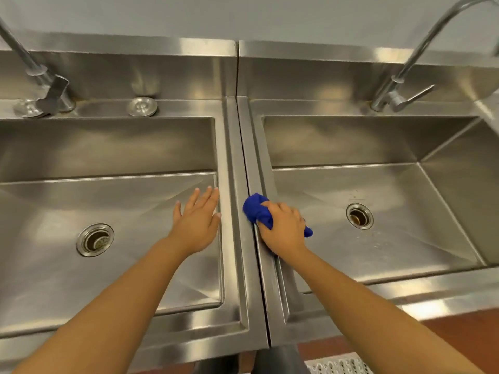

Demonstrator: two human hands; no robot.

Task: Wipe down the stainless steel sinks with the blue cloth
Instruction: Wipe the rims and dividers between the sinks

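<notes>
Nearest, a bare left forearm (pixel 121 300) and a bare right forearm (pixel 364 300) reach in from the near edge. On the left, the square stainless steel left sink (pixel 108 147) has a round strainer drain (pixel 95 240) in its floor. The left hand (pixel 198 225) is over its right side, fingers straight and spread, holding nothing; whether it touches the steel I cannot tell. Right of it, the two sinks meet at a raised steel rim with a narrow seam (pixel 244 157). The bunched blue cloth (pixel 256 210) sits on that rim just right of the seam, and the right hand (pixel 285 228) has its fingers curled round it, pressing down. Beyond is the square stainless steel right sink (pixel 351 141), with faint droplets near its round drain (pixel 360 215).

The step in hand looks like wiping the dividing rim. The next move likely calls for steady pressure along the strip, then reaching down into a basin.
</notes>
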